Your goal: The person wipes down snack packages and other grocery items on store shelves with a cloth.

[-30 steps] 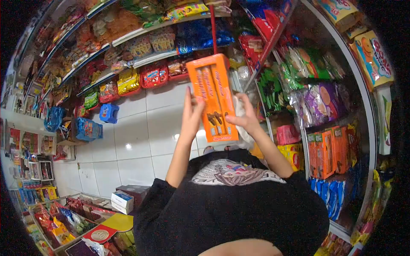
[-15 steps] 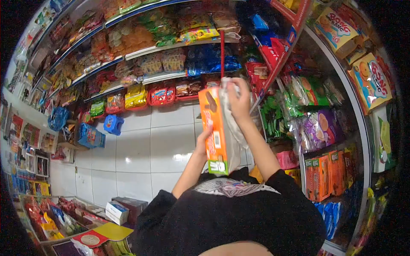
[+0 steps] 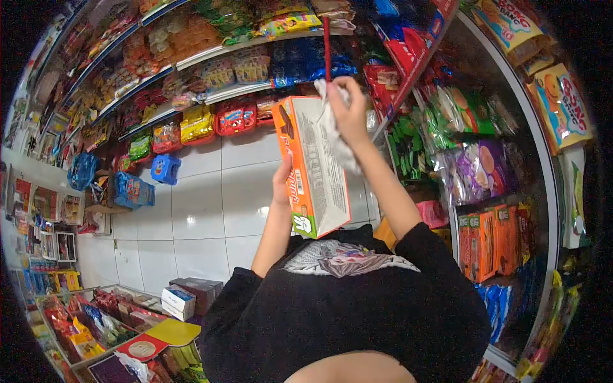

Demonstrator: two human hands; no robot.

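Observation:
My left hand point(image 3: 281, 183) is wrapped round the left side of a long orange snack box point(image 3: 295, 156), which I hold tilted in front of my chest. Brown wafer pictures and a green end mark its orange face; a pale printed side of the box faces up and right. A crumpled white cloth point(image 3: 333, 124) is pinched in my right hand point(image 3: 349, 108), beside the box's upper right edge. Part of the cloth hangs down behind my wrist. Behind the right fingers rises a thin red pole point(image 3: 327, 48).
Shelves of packaged snacks point(image 3: 252, 67) run along the back. On the right rack point(image 3: 539, 153), similar orange boxes point(image 3: 488, 242) stand below purple packs point(image 3: 479, 172). A blue stool point(image 3: 165, 169) is on the white tiled floor point(image 3: 198, 207). Small boxes point(image 3: 179, 302) sit at lower left.
The box has turned, so its pale printed side shows more. My right hand with the cloth has come away from that side toward the upper edge. The view has tipped slightly downward.

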